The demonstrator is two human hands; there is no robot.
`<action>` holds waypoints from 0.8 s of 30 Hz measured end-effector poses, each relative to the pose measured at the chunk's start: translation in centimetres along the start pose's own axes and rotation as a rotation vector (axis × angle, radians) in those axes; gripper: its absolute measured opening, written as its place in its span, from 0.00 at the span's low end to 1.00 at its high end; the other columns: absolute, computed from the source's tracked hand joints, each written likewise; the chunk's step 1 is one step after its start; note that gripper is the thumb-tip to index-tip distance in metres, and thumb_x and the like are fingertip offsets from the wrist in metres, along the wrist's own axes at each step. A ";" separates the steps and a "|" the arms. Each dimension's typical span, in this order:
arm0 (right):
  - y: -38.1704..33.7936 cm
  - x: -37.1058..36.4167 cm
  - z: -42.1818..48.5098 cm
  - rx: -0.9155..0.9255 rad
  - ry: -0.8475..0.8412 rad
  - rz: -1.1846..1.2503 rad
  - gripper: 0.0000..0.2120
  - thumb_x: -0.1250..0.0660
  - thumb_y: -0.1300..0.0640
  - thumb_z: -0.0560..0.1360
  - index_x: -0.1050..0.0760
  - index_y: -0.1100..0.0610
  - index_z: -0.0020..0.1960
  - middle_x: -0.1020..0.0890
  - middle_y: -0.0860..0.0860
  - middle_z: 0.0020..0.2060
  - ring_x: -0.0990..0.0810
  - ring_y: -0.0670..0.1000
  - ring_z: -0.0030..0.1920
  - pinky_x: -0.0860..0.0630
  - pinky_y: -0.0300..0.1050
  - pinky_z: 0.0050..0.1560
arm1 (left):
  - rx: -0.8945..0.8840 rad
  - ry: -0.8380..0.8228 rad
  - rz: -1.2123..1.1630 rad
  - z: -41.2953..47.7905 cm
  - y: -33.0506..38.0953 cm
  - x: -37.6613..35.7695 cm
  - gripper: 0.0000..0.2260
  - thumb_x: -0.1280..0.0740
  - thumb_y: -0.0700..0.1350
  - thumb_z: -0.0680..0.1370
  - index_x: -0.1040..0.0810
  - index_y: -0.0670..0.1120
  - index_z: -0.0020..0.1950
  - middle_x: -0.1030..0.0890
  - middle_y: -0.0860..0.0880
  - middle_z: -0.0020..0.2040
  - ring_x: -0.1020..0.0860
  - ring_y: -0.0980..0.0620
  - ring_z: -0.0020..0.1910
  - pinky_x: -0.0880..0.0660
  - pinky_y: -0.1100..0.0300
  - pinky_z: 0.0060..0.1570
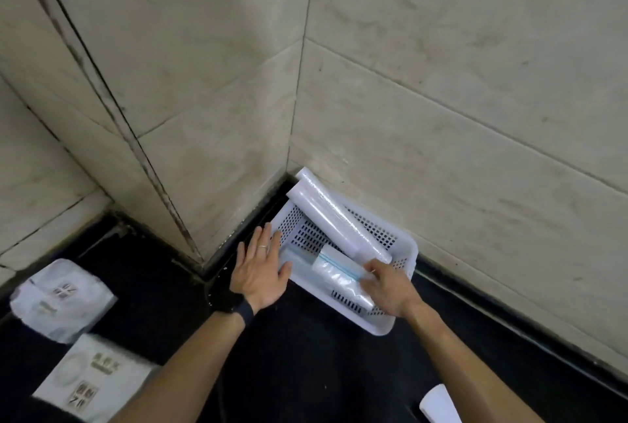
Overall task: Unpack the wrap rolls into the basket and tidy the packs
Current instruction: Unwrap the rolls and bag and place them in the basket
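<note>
Two tiled walls (pixel 441 100) meet in a corner, and the white perforated basket (pixel 409 254) sits on the black counter (pixel 306 371) pushed into it. Its far corner is near the wall joint and its right side is just beside the right wall. Open counter lies only on the near side and to the left.

Basket contents: two long wrap rolls (pixel 336 218) lie tilted side by side, far ends sticking out over the far rim toward the corner. A short roll (pixel 339 278) with a thin blue line lies across the near half (a pale flat item beneath it, too blurred to tell).

Left hand (pixel 260 269): flat, fingers straight and slightly spread, resting on the basket's left rim; ring on one finger, dark band at the wrist. Right hand (pixel 390 290): fingers (pixel 368 283) curled round the short roll's near end inside the basket.

Two white printed packs (pixel 61 300) lie flat at the counter's left, well apart from the basket. A white object (pixel 438 404) is cut off by the bottom edge.
</note>
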State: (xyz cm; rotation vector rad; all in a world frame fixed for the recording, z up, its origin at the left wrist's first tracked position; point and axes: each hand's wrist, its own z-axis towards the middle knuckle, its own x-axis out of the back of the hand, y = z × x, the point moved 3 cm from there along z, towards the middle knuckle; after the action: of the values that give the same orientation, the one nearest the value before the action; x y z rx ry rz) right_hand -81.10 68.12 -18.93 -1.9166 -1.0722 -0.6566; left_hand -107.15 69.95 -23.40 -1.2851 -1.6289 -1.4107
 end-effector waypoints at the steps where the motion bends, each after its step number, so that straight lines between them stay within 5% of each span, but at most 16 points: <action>1: 0.2 -0.7 0.8 0.000 -0.035 -0.048 0.10 0.37 0.53 0.79 0.26 0.50 0.60 0.18 0.53 0.51 0.20 0.54 0.51 0.27 0.44 0.49 | 0.007 -0.039 0.017 0.1 -0.6 -1.0 0.30 0.55 0.61 0.82 0.62 0.50 0.79 0.67 0.49 0.79 0.64 0.50 0.79 0.59 0.44 0.77; 5: 0.1 -2.7 2.6 -0.001 -0.152 -0.292 0.06 0.41 0.54 0.79 0.28 0.50 0.54 0.21 0.50 0.52 0.21 0.56 0.55 0.26 0.50 0.58 | 0.014 0.007 -0.017 0.2 -0.9 -2.5 0.33 0.65 0.65 0.76 0.68 0.50 0.77 0.71 0.51 0.77 0.65 0.49 0.78 0.61 0.45 0.76; 11: 0.0 -4.4 3.2 -0.004 -0.096 -0.589 0.14 0.43 0.50 0.79 0.25 0.51 0.61 0.20 0.52 0.60 0.21 0.56 0.59 0.26 0.52 0.60 | 0.017 0.153 -0.007 0.3 -1.2 -3.4 0.33 0.55 0.62 0.80 0.61 0.47 0.80 0.62 0.50 0.80 0.58 0.47 0.79 0.59 0.45 0.76; 20: 0.2 -4.2 2.3 0.041 0.050 -0.488 0.12 0.40 0.53 0.78 0.24 0.55 0.59 0.20 0.54 0.59 0.19 0.57 0.55 0.20 0.51 0.54 | -0.011 0.175 0.088 0.4 -1.2 -3.4 0.34 0.52 0.62 0.80 0.55 0.45 0.80 0.55 0.48 0.81 0.55 0.47 0.80 0.57 0.41 0.75; 24: 0.7 -3.2 0.8 0.092 0.181 -0.318 0.18 0.39 0.50 0.79 0.27 0.54 0.67 0.21 0.52 0.61 0.21 0.56 0.57 0.21 0.50 0.55 | -0.027 0.166 0.142 0.3 -1.1 -3.0 0.34 0.54 0.62 0.80 0.53 0.43 0.80 0.54 0.47 0.81 0.55 0.49 0.80 0.58 0.42 0.75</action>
State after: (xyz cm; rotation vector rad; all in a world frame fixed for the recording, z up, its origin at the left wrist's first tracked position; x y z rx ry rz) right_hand -82.10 67.17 -22.01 -1.5891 -1.2781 -0.9219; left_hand -107.17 69.53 -26.62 -1.2379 -1.3857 -1.4168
